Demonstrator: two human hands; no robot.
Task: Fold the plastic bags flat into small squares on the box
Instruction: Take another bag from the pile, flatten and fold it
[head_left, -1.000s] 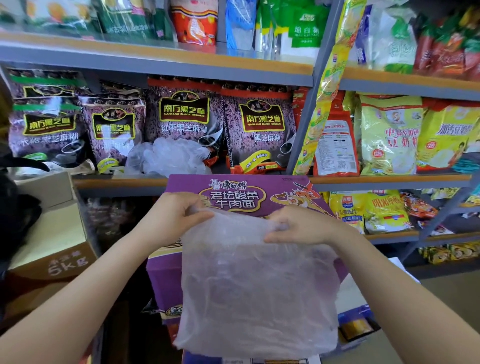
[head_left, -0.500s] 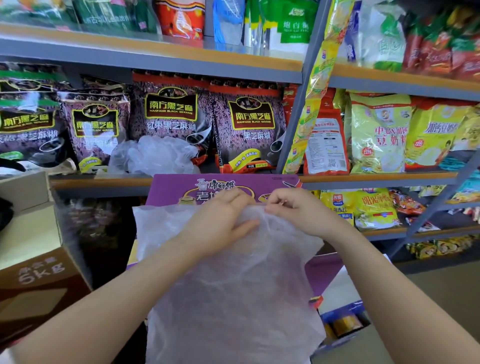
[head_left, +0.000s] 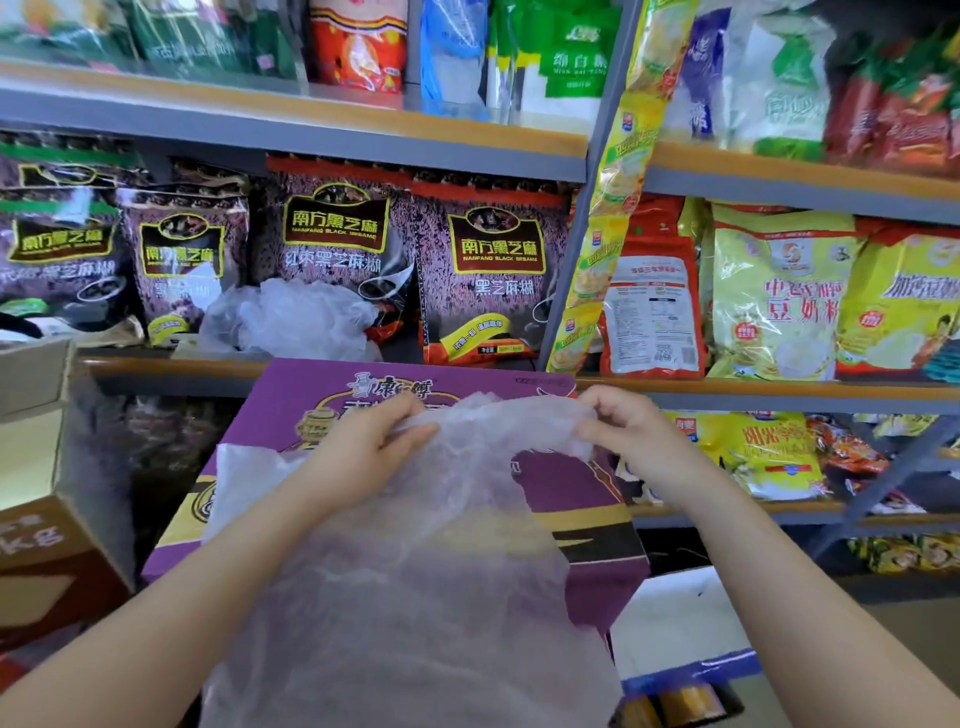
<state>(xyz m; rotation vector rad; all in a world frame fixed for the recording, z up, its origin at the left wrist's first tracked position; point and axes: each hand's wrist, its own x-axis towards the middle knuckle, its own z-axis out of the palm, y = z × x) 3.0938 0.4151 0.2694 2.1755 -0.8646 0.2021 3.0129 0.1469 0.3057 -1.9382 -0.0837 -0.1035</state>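
A translucent plastic bag (head_left: 415, 571) lies spread over the top of a purple noodle box (head_left: 306, 395) and hangs over its near edge. My left hand (head_left: 363, 447) pinches the bag's far edge near the middle. My right hand (head_left: 623, 426) grips the bag's bunched far right corner, lifted a little off the box. More crumpled clear bags (head_left: 296, 317) sit in a pile on the shelf just behind the box.
Metal shelves (head_left: 311, 119) packed with food packets rise right behind the box. Brown cardboard boxes (head_left: 47, 561) stand to the left. A white and blue carton (head_left: 675, 634) sits low at the right, beside the purple box.
The bag has come down from hanging in front of the box to lying over its top. My hands moved together at its far edge, then apart again.
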